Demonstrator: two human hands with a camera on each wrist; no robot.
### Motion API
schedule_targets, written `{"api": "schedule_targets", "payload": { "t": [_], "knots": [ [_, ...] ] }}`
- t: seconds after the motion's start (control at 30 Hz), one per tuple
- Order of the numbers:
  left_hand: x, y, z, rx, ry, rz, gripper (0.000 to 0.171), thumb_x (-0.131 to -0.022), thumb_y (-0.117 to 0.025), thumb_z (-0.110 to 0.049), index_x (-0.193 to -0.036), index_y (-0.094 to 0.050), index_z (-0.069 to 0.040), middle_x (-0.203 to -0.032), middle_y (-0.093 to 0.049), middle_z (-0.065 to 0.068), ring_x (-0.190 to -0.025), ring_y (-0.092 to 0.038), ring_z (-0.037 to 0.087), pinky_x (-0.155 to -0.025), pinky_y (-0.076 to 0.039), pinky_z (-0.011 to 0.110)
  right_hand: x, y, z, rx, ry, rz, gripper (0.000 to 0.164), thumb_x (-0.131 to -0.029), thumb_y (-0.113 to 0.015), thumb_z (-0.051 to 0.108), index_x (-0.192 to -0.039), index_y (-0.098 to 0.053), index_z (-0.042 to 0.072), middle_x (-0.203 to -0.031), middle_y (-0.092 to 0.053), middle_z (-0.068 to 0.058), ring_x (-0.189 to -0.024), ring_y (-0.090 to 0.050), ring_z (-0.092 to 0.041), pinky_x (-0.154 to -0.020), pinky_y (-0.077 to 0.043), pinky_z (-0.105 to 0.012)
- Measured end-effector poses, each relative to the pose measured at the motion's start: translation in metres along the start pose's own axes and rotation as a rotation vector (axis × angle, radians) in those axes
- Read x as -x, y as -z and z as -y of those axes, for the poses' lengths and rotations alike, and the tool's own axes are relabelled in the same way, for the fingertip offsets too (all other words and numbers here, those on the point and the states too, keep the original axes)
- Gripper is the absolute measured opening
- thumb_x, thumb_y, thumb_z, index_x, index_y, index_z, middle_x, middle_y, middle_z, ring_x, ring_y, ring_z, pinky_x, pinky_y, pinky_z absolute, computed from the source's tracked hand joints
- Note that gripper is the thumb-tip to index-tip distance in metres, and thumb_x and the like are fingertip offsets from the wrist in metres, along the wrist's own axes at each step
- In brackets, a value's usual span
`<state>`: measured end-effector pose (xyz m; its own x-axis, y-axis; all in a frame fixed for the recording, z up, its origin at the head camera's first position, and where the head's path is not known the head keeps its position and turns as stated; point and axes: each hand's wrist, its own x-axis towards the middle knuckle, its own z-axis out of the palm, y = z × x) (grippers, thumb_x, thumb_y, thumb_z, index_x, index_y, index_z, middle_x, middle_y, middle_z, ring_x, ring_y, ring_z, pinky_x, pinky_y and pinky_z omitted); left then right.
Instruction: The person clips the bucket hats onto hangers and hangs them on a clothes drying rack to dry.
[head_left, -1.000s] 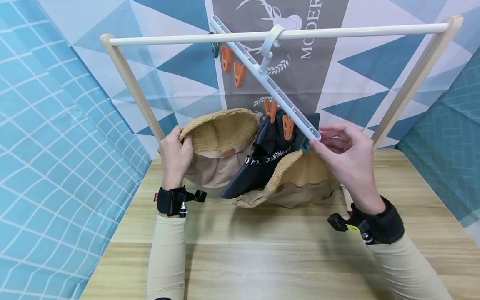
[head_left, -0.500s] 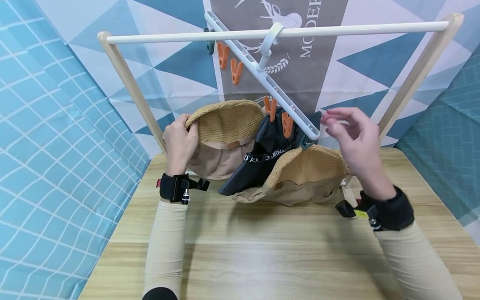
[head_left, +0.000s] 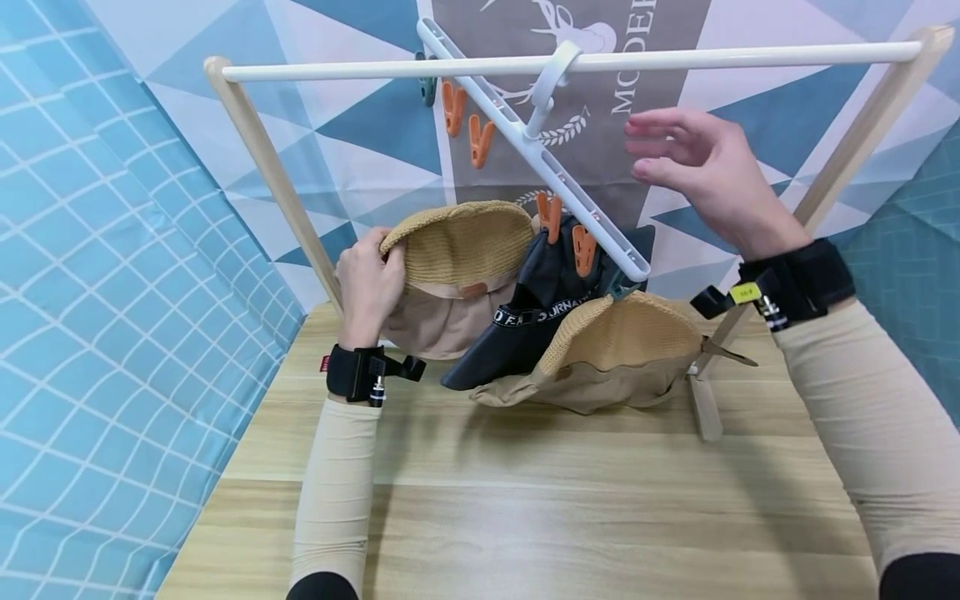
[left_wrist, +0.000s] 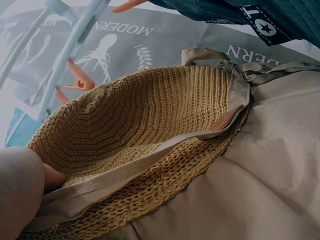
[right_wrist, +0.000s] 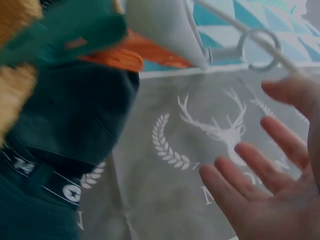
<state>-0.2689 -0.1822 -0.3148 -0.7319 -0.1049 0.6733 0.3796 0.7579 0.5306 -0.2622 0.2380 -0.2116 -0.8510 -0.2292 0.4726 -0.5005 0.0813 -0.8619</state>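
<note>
My left hand (head_left: 371,285) grips the edge of a sun hat (left_wrist: 145,115) with a tan knit part and pinkish-beige cloth, holding it under the hanger's left side. My right hand (head_left: 705,171) is in the air right of the hanger, fingers spread and holding nothing. A pale blue clip hanger (head_left: 517,137) hangs by its hook from a white rail. Orange clips (head_left: 583,250) on its near half hold a dark bucket hat (head_left: 536,308) with a lettered band. At the near end, a green clip (head_left: 621,286) holds a second tan sun hat (head_left: 592,383).
The white rail (head_left: 315,72) runs across wooden posts (head_left: 273,183) standing on the wood-grain table (head_left: 480,508). Two unused orange clips (head_left: 481,142) and a green clip (head_left: 427,81) hang on the hanger's far half. Patterned cloth (head_left: 375,158) covers the wall behind.
My right hand has let go of the hanger's near end and moved up and right. The left hand, still gripping its sun hat, has shifted slightly right and up.
</note>
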Motion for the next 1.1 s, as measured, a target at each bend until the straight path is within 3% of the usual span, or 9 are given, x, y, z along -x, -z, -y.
{"api": "schedule_targets", "payload": {
  "t": [0.27, 0.53, 0.63, 0.73, 0.9, 1.1],
  "knots": [
    [0.002, 0.0, 0.001, -0.002, 0.001, -0.008, 0.031, -0.111, -0.058, -0.013, -0.121, -0.082, 0.003, -0.103, -0.084, 0.027, -0.065, -0.064, 0.041, -0.061, -0.031, 0.033, -0.035, 0.005, -0.007, -0.201, 0.013, 0.139, 0.055, -0.105, -0.072, -0.006, -0.158, -0.059, -0.002, -0.148, -0.073, -0.01, -0.135, -0.071, -0.02, -0.102, -0.063, -0.023],
    [0.002, -0.002, 0.0, 0.009, 0.005, 0.0, 0.032, -0.112, -0.058, -0.015, -0.122, -0.082, 0.003, -0.106, -0.083, 0.028, -0.071, -0.069, 0.045, -0.064, -0.033, 0.036, -0.063, 0.012, -0.019, -0.34, -0.012, 0.275, 0.048, -0.107, -0.061, -0.015, -0.154, -0.06, -0.005, -0.141, -0.078, -0.015, -0.129, -0.078, -0.022, -0.104, -0.064, -0.03],
    [-0.002, -0.007, 0.01, 0.032, 0.002, 0.001, 0.033, -0.111, -0.059, -0.021, -0.12, -0.084, -0.001, -0.103, -0.085, 0.023, -0.067, -0.068, 0.034, -0.062, -0.033, 0.033, -0.071, 0.01, -0.023, -0.323, -0.045, 0.307, 0.048, -0.108, -0.061, -0.013, -0.155, -0.06, -0.003, -0.14, -0.079, -0.013, -0.128, -0.079, -0.022, -0.103, -0.065, -0.03],
    [-0.004, -0.009, 0.01, 0.039, -0.005, 0.01, 0.033, -0.112, -0.058, -0.02, -0.121, -0.083, -0.001, -0.102, -0.085, 0.023, -0.063, -0.063, 0.031, -0.06, -0.031, 0.032, -0.079, 0.003, -0.025, -0.281, -0.066, 0.314, 0.049, -0.108, -0.064, -0.01, -0.156, -0.059, 0.0, -0.14, -0.078, -0.011, -0.127, -0.079, -0.02, -0.101, -0.065, -0.029],
    [-0.003, -0.008, -0.005, 0.0, -0.006, 0.035, 0.033, -0.111, -0.057, -0.014, -0.126, -0.081, 0.003, -0.11, -0.084, 0.028, -0.073, -0.07, 0.043, -0.06, -0.032, 0.034, -0.095, -0.016, -0.025, -0.296, -0.093, 0.332, 0.049, -0.107, -0.068, -0.009, -0.154, -0.061, 0.0, -0.138, -0.077, -0.015, -0.125, -0.079, -0.022, -0.102, -0.065, -0.03],
    [-0.002, -0.009, -0.011, -0.011, 0.026, 0.057, 0.033, -0.113, -0.057, -0.017, -0.127, -0.081, 0.0, -0.113, -0.084, 0.025, -0.078, -0.073, 0.043, -0.058, -0.034, 0.035, -0.103, -0.031, -0.027, -0.305, -0.09, 0.329, 0.042, -0.106, -0.066, -0.011, -0.143, -0.069, 0.008, -0.13, -0.078, -0.011, -0.119, -0.08, -0.017, -0.1, -0.065, -0.027]
  ]
}}
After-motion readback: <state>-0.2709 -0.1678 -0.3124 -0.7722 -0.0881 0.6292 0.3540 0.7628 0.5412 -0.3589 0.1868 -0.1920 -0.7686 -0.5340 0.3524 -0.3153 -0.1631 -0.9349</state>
